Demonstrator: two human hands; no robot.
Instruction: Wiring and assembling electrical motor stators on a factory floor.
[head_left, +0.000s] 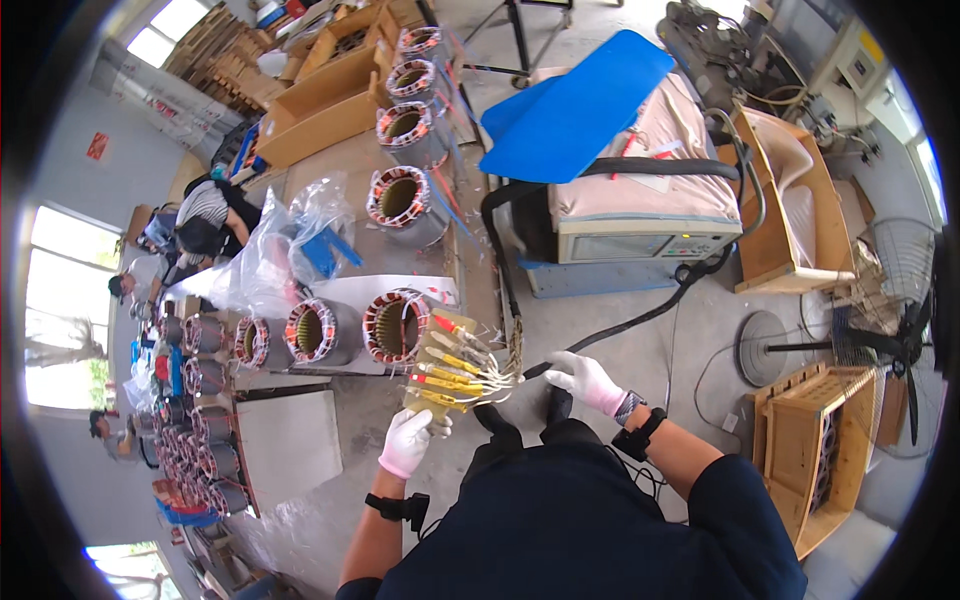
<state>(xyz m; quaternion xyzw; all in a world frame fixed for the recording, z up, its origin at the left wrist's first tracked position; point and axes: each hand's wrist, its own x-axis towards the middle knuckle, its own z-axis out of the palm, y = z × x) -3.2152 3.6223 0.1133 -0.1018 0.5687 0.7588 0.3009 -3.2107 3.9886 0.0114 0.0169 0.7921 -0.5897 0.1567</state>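
Observation:
My left hand (407, 441), in a white glove, grips the lower edge of a tan card (432, 372) that carries several yellow-sleeved wire leads with red tips. The leads run from a motor stator (396, 326) with copper windings lying on the bench just above. My right hand (583, 378), also white-gloved, holds a black cable tool (540, 368) whose tip points at the bunched bare wire ends (511, 362) at the card's right side. The black cable runs up and right to a beige machine (640, 215).
More stators (322, 331) line the bench to the left and up the back (400, 197). Clear plastic bags (290, 245), cardboard boxes (320, 105), a blue board (575, 105), a wooden crate (815, 450) and a floor fan (890, 340) stand around. Other people work at far left.

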